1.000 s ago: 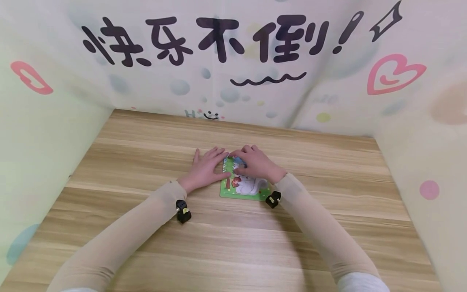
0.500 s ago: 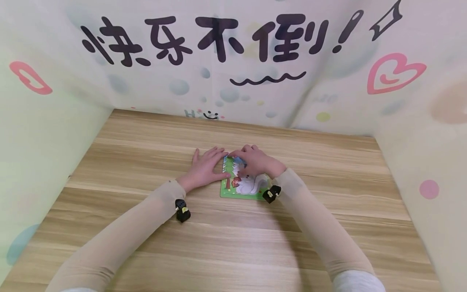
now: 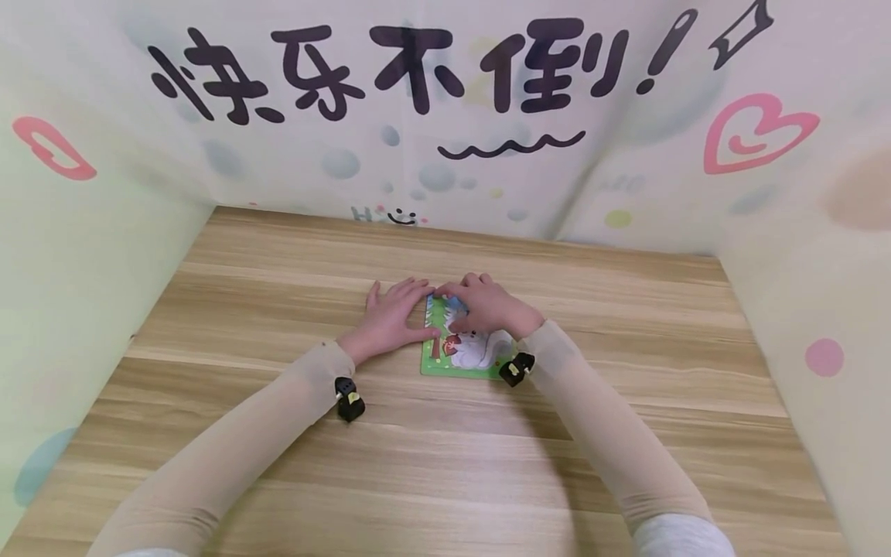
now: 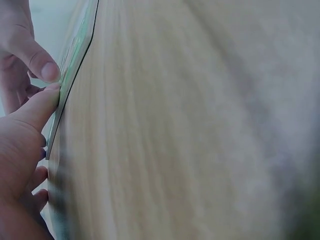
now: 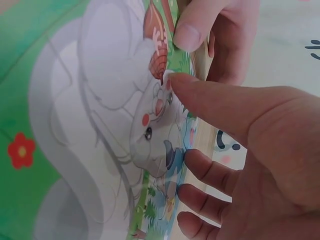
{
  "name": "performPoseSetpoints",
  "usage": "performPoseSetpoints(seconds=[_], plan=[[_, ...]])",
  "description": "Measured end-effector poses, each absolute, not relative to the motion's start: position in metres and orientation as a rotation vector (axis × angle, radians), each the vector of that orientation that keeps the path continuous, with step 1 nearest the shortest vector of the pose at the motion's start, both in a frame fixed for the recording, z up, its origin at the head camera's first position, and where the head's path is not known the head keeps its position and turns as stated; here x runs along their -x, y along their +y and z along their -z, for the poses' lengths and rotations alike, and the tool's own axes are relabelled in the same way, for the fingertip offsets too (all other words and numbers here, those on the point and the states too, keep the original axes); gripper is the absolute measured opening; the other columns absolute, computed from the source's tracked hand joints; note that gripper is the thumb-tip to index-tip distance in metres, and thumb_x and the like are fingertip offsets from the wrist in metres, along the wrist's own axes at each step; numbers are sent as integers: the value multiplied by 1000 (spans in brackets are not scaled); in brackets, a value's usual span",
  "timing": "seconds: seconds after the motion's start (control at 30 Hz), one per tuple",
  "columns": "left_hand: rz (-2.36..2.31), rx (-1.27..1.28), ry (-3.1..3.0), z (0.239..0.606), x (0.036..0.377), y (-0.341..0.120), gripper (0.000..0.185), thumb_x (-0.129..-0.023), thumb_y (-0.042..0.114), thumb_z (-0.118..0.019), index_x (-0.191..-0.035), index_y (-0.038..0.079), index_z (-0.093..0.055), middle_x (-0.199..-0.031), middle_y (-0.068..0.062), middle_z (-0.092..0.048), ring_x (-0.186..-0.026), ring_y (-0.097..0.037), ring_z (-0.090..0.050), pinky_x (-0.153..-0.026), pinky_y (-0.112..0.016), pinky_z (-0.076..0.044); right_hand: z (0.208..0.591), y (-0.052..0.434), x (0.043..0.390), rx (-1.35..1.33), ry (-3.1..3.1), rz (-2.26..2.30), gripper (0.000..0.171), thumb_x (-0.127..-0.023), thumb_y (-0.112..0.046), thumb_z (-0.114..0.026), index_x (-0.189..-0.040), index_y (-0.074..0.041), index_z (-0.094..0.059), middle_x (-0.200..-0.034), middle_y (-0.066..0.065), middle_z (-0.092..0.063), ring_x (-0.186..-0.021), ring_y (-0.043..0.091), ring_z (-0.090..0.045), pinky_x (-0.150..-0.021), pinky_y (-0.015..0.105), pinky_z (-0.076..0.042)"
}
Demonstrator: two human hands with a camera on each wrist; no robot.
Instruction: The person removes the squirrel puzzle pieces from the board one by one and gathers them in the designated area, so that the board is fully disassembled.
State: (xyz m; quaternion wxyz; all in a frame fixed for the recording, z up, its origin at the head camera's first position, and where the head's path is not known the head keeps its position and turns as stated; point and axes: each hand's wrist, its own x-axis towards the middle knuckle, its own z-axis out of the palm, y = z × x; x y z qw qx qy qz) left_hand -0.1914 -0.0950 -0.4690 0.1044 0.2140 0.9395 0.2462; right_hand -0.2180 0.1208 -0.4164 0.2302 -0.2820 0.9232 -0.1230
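Jigsaw puzzle board (image 3: 465,357) with a grey squirrel picture, flat on the wooden table (image 3: 445,456), left hand (image 3: 390,319) spread flat, thumb touching its left edge, right hand (image 3: 487,304) resting on top, fingers relaxed, pressing down.

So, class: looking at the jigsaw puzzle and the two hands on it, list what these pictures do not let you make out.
- Head view: the top of the jigsaw puzzle is hidden under the right hand.
- Left wrist view: the puzzle appears edge-on and blurred beside the left hand, so no picture can be read.
- Right wrist view: the frame cuts off the puzzle's outer edges.
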Motion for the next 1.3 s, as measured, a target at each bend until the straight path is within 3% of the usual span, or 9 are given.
performPoseSetpoints(seconds=[0.67,1.3], plan=[[-760,-623,2746,463,189,-95,84,-92,52,-75,-159,14,-42,-169,-11,-32,-159,-34,-18,-122,-71,5,416,113,217,713,2557,339,66,-93,-25,-80,-153,-23,-50,-145,20,-51,-132,42,-42,-112,59,-40],[-785,-604,2737,465,188,-93,85,-95,49,-73,-162,11,-36,-171,-10,-28,-160,-33,-14,-122,-67,11,417,113,217,704,2590,392,64,-91,-23,-82,-147,-25,-51,-143,21,-49,-128,41,-46,-110,60,-41]])
